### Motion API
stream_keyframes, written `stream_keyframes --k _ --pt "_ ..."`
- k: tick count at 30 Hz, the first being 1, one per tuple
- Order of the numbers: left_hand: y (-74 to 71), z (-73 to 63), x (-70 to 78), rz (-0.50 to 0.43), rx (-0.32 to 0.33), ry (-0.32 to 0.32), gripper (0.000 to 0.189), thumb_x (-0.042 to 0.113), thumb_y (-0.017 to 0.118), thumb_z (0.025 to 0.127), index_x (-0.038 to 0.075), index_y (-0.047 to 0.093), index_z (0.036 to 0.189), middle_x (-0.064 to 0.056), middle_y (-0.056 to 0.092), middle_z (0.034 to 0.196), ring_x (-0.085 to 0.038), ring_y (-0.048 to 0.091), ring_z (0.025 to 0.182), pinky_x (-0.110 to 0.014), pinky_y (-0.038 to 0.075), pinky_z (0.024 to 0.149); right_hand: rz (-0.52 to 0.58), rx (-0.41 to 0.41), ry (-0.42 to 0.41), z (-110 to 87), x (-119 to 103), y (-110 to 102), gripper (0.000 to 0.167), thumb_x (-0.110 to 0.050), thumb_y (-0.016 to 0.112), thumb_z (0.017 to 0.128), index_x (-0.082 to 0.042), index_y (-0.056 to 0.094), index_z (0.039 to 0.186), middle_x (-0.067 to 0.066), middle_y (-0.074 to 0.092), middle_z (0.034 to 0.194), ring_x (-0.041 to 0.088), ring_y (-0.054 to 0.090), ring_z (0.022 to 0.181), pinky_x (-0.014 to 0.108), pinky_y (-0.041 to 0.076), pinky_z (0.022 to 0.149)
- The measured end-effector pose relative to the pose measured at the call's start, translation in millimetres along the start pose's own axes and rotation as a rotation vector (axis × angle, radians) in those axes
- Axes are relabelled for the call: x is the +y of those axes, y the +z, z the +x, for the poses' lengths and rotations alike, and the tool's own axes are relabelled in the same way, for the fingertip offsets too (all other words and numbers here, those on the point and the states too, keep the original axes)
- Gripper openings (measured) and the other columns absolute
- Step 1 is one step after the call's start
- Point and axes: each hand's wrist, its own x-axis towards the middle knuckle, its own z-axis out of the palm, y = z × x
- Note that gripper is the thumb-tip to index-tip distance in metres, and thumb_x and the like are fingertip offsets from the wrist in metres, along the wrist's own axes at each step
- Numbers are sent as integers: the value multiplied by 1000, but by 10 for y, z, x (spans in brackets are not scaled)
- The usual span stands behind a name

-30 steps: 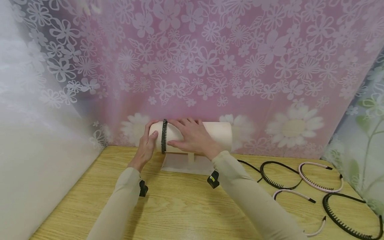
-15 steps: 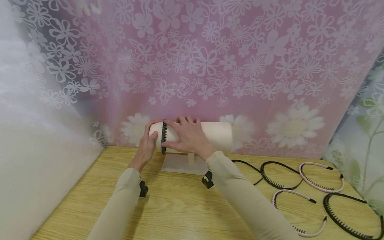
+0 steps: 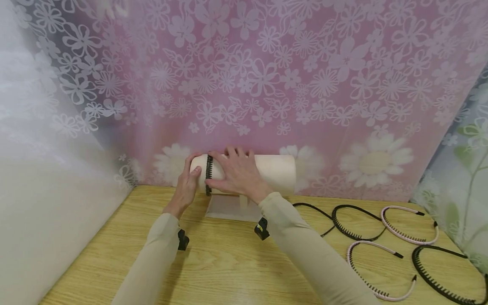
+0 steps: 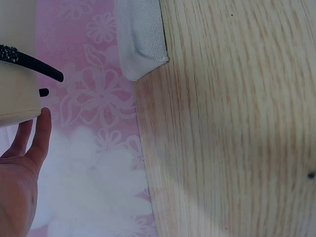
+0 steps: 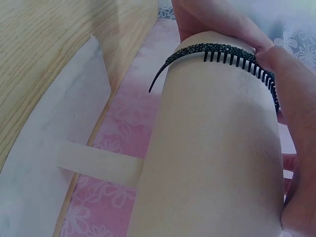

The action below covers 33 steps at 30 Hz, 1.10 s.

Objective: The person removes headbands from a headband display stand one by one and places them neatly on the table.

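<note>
A cream padded cylinder [image 3: 276,173] lies level on a display stand. Around its left part sits a black toothed headband [image 3: 209,176], covered in sparkly beads in the right wrist view. My left hand [image 3: 186,188] grips the cylinder's left end, thumb in front and fingers wrapped behind. Spread over the cylinder's top, my right hand [image 3: 242,173] has its thumb and index finger at the headband's right edge; the thumb [image 5: 269,58] touches the beaded band. In the left wrist view, both headband ends [image 4: 52,74] stick out below the cylinder.
The stand's pale flat base [image 3: 228,209] rests on the wood-grain table [image 3: 221,262]. Several headbands lie at the right, among them black ones [image 3: 337,222] and pink ones [image 3: 385,222]. A pink flowered sheet [image 3: 244,84] hangs behind, close to the cylinder.
My right hand has slid slightly left along the cylinder, bringing thumb and index finger to the headband. My left hand has stayed on the cylinder's end.
</note>
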Motion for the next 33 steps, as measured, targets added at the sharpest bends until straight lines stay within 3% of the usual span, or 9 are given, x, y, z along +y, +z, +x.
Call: stream_keyframes --k 12,21,33 --pt "-3 -3 22 -17 -17 -12 51 37 30 110 25 26 159 -25 57 125 -35 62 87 -40 53 68 17 16 -6 -17 -15 -7 75 -75 56 87 -40 45 152 6 60 122 29 54 108 48 44 86" --pt "-77 -121 425 -1 -51 -17 51 30 31 109 13 26 157 -27 58 122 -30 63 86 -34 54 70 44 10 10 -20 -26 5 74 -73 59 86 -39 48 151 5 60 123 30 54 110 50 44 87" --pt "-90 -105 427 10 -50 -20 51 31 32 110 14 26 158 -27 57 119 -25 60 78 -39 54 66 29 40 4 1 -18 10 74 -76 56 87 -37 49 150 7 59 123 30 55 110 52 45 89"
